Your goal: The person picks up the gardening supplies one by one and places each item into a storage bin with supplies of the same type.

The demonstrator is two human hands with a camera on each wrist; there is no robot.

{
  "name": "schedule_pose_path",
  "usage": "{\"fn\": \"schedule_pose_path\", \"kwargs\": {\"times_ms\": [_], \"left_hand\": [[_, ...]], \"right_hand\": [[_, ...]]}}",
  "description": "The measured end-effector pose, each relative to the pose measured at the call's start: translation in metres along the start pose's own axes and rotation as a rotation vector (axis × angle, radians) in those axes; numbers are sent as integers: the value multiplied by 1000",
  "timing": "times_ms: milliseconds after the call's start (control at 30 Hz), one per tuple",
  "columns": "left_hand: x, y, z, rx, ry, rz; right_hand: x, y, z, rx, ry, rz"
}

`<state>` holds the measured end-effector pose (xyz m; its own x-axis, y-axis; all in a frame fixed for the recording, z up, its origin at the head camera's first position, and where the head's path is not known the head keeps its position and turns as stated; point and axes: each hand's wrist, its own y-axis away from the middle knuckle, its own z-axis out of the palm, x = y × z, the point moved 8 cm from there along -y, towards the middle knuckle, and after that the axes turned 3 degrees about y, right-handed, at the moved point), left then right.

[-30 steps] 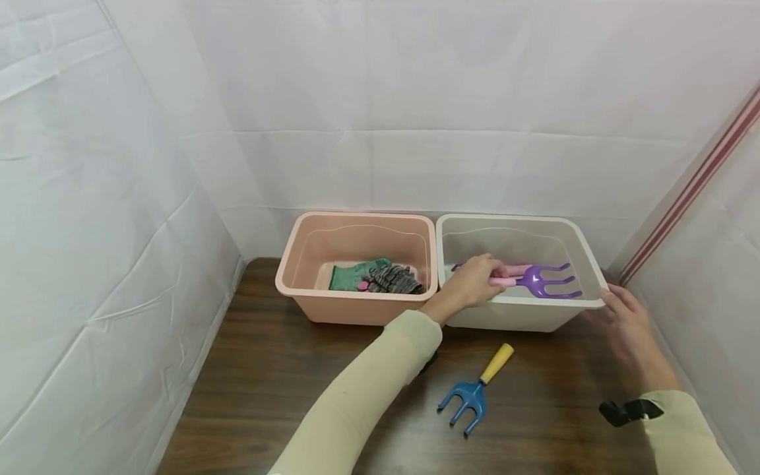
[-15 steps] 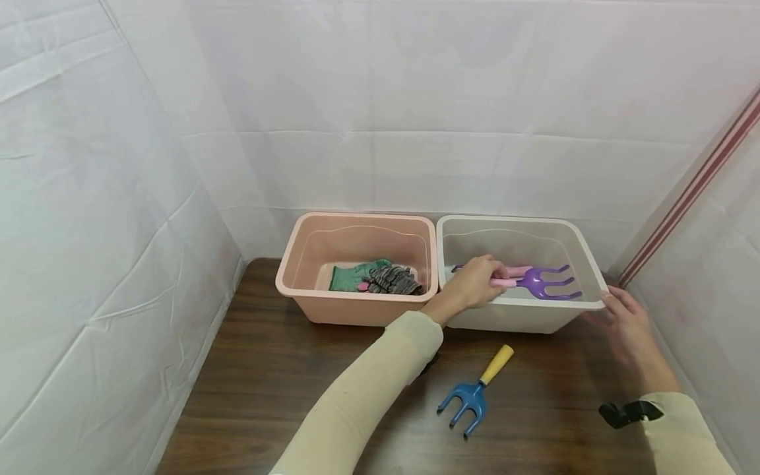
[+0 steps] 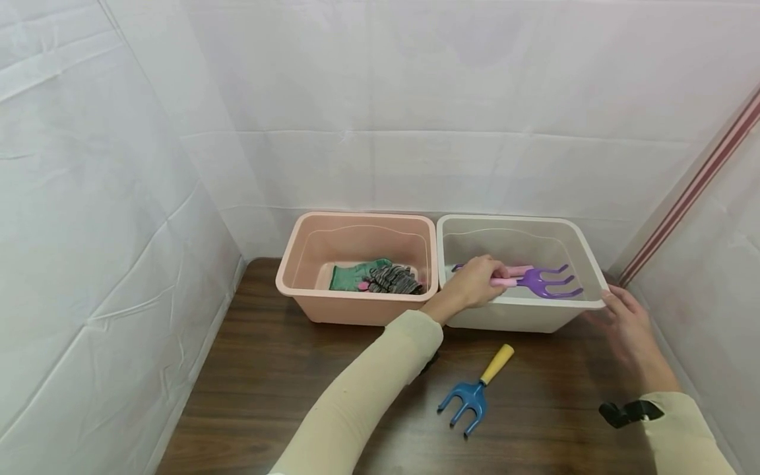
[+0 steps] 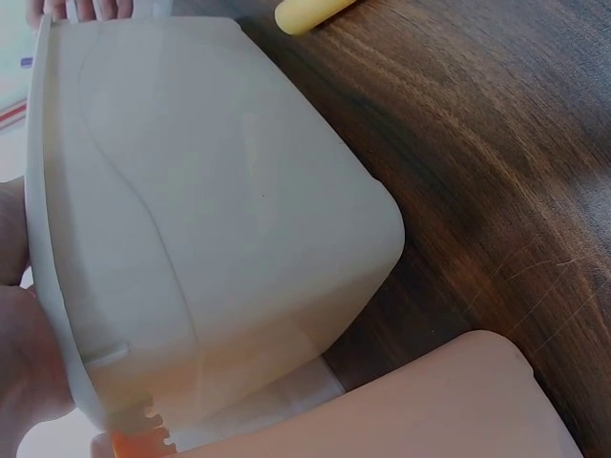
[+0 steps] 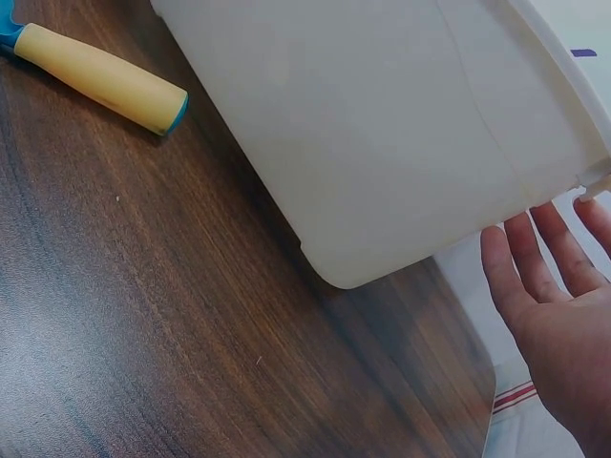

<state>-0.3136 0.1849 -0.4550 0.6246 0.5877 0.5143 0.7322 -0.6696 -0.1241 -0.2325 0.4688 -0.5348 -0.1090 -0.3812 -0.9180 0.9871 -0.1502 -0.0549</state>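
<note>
In the head view, my left hand (image 3: 472, 282) pinches the pink handle (image 3: 503, 282) of a purple three-tined hand fork (image 3: 537, 284), low inside the near side of the grey-white bin (image 3: 505, 316). Behind it lies another pink handle (image 3: 521, 270); a purple tip (image 3: 456, 268) shows left of my hand. My right hand (image 3: 632, 323) touches the bin's right end at the near corner. In the right wrist view its fingers (image 5: 563, 253) reach up, fairly straight, against the end wall below the rim. The bin's wall hides the fork in both wrist views, apart from small purple bits.
A pink bin (image 3: 356, 310) stands close against the left of the grey-white one, holding a green glove (image 3: 350, 277) and a dark striped glove (image 3: 394, 280). A blue hand fork (image 3: 472, 396) with a yellow handle lies on the brown table (image 3: 267, 396). White sheeting (image 3: 356, 165) encloses the sides and back.
</note>
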Motion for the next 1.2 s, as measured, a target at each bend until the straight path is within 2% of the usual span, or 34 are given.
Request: {"fn": "schedule_pose_path", "kwargs": {"times_ms": [533, 733, 1000, 1200], "left_hand": [[3, 1, -2, 16, 2, 8], [-1, 2, -1, 19, 46, -7], [-2, 0, -4, 59, 93, 14], [-1, -1, -4, 47, 110, 12]], "right_hand": [[0, -1, -1, -13, -11, -3], [1, -1, -1, -13, -11, -2], [1, -2, -2, 4, 23, 0], [1, -1, -2, 2, 15, 3]]}}
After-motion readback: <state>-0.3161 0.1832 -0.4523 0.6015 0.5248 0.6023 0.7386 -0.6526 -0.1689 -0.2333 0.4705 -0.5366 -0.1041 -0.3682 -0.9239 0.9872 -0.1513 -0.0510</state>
